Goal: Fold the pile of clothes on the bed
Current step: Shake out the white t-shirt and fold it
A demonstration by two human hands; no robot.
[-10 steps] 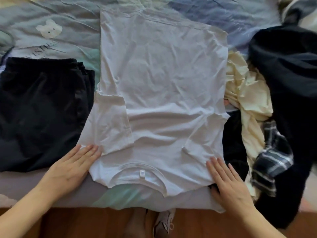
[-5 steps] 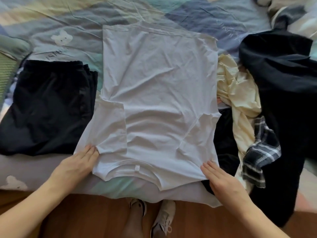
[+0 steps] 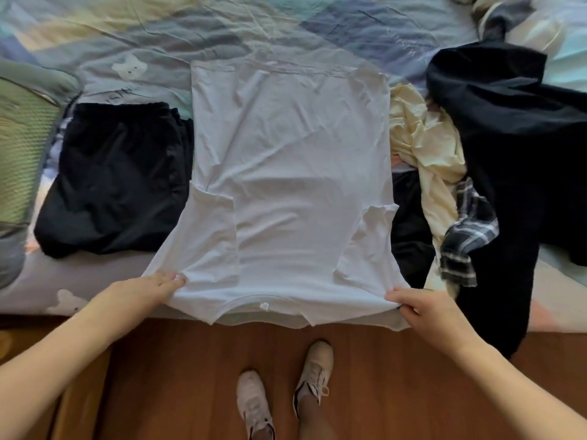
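Rumpled patchwork bed (image 3: 95, 36): a smooth white T-shirt (image 3: 286, 173) lies flat; left hand (image 3: 149, 289) and right hand (image 3: 422, 308) each pinch its near corners.

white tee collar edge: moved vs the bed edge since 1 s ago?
Yes. The white T-shirt has slid toward the person: its collar now overhangs the bed edge, both hands, left hand and right hand, pinching the shoulders.

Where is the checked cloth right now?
In the head view, the checked cloth lies on the right side of the bed, in the unfolded pile between the cream garment and the large black garment.
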